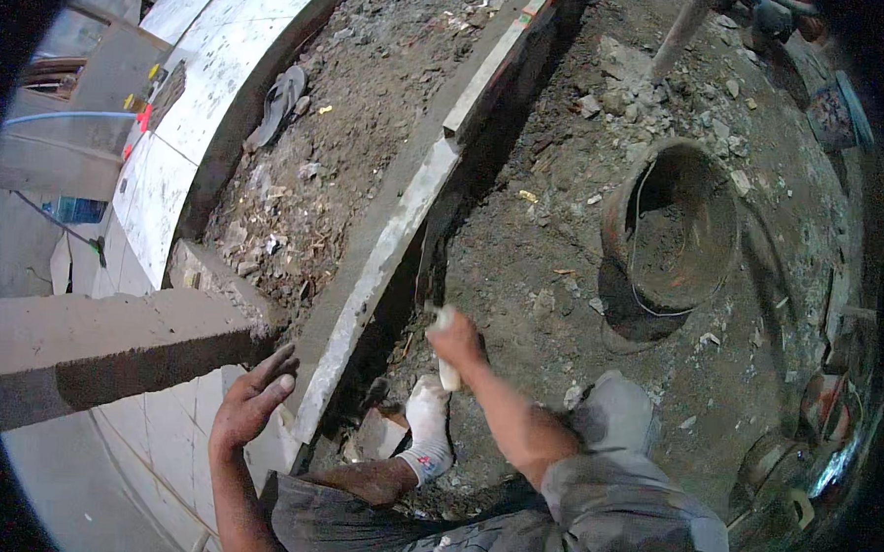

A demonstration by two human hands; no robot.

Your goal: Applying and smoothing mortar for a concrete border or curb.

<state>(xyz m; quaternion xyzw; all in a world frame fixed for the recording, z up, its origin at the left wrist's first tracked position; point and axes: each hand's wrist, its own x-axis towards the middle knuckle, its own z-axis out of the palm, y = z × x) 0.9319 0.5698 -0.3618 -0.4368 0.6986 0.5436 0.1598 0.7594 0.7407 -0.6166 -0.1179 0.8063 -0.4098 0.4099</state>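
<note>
My right hand (456, 342) is closed round the pale handle of a trowel (449, 377). Its dark blade points away from me, beside the side face of a low wall, and is hard to make out against the shadow. The wall's pale top edge (375, 263) runs from near my knees to the far side, where a straight bar (496, 66) lies along it. To the left of the wall's near end, my left hand (249, 406) hangs with fingers apart and holds nothing. My foot in a white sock (429, 423) rests in the dirt below my right hand.
A round bucket-like container (676, 232) with some material inside stands on the dirt at right. Left are a grey beam (133, 346), white tiles (210, 59) and a sandal (280, 101). Another person's limb (685, 30) shows at the far right, near a bucket (839, 111).
</note>
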